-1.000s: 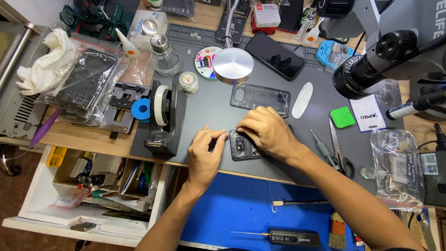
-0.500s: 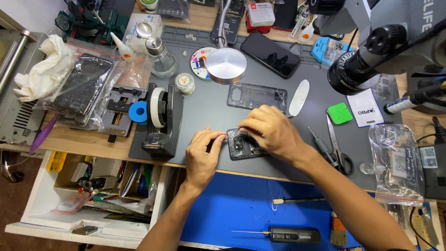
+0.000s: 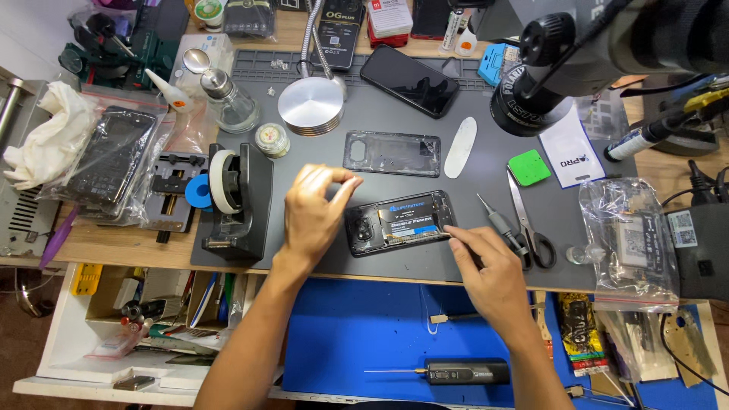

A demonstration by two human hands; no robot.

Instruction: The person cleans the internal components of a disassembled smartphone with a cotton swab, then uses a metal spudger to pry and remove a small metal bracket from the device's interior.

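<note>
On the grey mat (image 3: 319, 129) at table centre, an opened phone (image 3: 400, 222) is lying flat, back cover off, battery with a blue-and-black label showing. Left hand (image 3: 313, 215) is sitting at the phone's 9 o'clock end, thumb and forefinger pinching together above the camera corner; can't tell whether anything tiny is in that grip. Right hand (image 3: 490, 272) is sitting at the phone's 4 o'clock, fingertips pressing the lower right edge, fingers curling in, grip not closing around anything visible.

Around it:
- 12 o'clock of the phone: clear phone frame (image 3: 392, 153) lying flat, well apart from both hands.
- 1 o'clock: white pry tool (image 3: 461, 146), then a green pad (image 3: 528, 167).
- 3 o'clock: small screwdriver (image 3: 497, 223) and scissors (image 3: 529, 225), just beside the right hand's knuckles.
- 9 o'clock: black tape dispenser (image 3: 237, 202) with a white roll, near the left wrist.
- 11 o'clock: round metal lamp base (image 3: 310, 106).
- 6 o'clock, on the blue mat (image 3: 357, 326): electric screwdriver (image 3: 463, 372) lying flat, near the right forearm.
- Far 12 o'clock: another dark phone (image 3: 409, 80), screen up.
</note>
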